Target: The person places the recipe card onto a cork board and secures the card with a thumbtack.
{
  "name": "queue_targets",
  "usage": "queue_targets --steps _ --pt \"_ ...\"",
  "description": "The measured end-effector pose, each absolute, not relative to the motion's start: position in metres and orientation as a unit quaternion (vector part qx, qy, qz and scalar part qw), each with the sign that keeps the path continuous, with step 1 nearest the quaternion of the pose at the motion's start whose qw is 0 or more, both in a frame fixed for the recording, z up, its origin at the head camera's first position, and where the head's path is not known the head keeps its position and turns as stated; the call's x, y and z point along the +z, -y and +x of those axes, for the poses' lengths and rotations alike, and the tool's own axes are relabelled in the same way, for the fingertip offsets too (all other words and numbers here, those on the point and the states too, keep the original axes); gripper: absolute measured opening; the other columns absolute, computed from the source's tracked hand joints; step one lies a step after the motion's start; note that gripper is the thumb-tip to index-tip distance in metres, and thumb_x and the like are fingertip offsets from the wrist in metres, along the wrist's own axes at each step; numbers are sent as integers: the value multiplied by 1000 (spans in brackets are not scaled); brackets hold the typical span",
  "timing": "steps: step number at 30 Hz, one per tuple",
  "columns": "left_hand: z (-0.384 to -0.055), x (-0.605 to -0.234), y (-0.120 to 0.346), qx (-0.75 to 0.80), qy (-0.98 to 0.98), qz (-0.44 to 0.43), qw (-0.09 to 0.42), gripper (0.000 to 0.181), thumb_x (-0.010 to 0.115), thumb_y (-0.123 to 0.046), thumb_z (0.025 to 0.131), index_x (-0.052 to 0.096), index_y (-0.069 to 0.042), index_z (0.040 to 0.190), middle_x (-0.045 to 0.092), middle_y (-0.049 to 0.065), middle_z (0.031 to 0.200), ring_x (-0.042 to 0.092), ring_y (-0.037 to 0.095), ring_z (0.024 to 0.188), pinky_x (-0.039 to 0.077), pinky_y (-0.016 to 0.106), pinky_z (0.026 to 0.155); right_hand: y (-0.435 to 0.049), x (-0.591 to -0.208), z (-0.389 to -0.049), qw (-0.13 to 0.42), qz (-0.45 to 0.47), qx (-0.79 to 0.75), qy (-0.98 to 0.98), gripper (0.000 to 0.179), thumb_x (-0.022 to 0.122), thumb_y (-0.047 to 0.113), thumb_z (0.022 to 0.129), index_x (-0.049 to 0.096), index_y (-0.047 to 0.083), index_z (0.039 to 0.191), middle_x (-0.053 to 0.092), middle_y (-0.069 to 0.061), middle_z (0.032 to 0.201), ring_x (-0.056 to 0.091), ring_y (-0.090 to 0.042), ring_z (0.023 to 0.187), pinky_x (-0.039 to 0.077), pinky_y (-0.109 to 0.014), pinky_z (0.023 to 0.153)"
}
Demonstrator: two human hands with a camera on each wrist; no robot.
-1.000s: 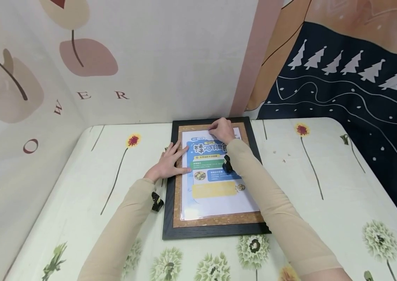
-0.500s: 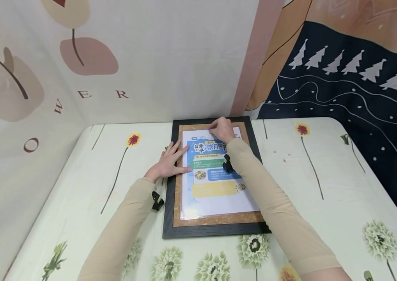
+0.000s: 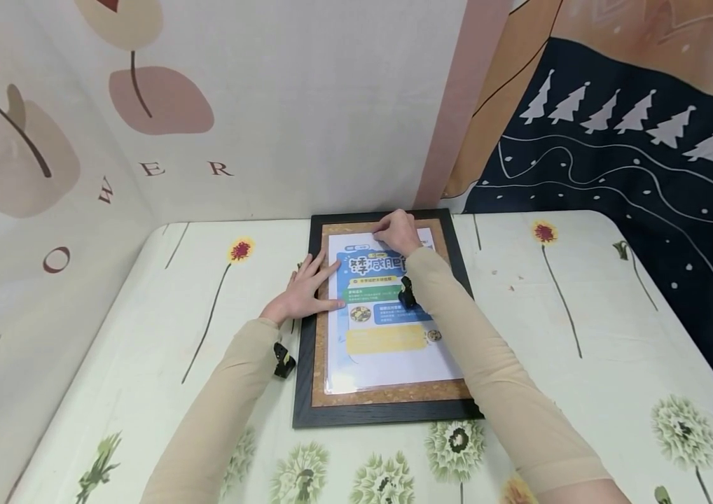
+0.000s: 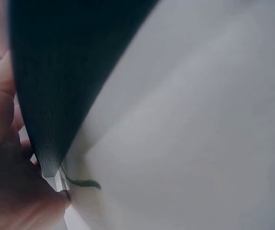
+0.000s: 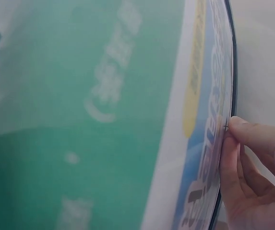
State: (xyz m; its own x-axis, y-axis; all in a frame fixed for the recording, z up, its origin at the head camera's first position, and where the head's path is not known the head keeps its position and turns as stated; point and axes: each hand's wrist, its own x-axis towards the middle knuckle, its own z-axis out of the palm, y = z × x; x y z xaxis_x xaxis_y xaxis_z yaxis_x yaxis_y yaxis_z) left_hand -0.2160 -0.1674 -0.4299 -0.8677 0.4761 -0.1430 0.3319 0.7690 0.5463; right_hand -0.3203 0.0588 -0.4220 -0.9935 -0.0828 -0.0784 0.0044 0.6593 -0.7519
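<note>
A laminated poster [image 3: 388, 367] with blue, green and yellow panels lies on a cork board [image 3: 356, 399] in a black frame [image 3: 382, 414]. My left hand [image 3: 302, 290] rests spread across the frame's left side, thumb and fingertips at the poster's left edge. In the left wrist view the frame's dark side [image 4: 65, 72] stands large beside the fingers. My right hand [image 3: 399, 232] is at the poster's top edge. There, in the right wrist view, thumb and fingers [image 5: 240, 125] pinch a small pin-like thing [image 5: 225, 126], mostly hidden between the fingertips; I cannot tell its exact kind.
The board lies on a table with a floral cloth [image 3: 230, 420], its far edge close to the pale printed wall cloth [image 3: 306, 140]. A dark cloth with white trees [image 3: 621, 154] hangs at the right. Small black cameras sit on both wrists.
Both hands keep nearly the same places on the board and poster; the right hand shifts only very slightly at the top edge. The view drifts a little.
</note>
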Motion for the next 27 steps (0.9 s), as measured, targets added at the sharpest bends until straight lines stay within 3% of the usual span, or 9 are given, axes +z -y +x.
queue_targets --steps 9,27 --pt "-215 -430 167 266 -929 217 138 84 69 -35 89 23 -8 154 -4 18 160 -10 40 143 1 68 106 -62 -429 -319 42 5 -454 -890 14 71 13 89 77 10 101 69 -5 103 58 -21 99 44 -38 90" --pt "-216 -430 167 270 -928 216 141 84 69 -36 89 24 -8 154 -3 18 160 -10 40 143 1 68 106 -66 -422 -317 91 29 -510 -855 16 69 14 90 75 10 105 64 -5 110 53 -22 103 41 -40 92"
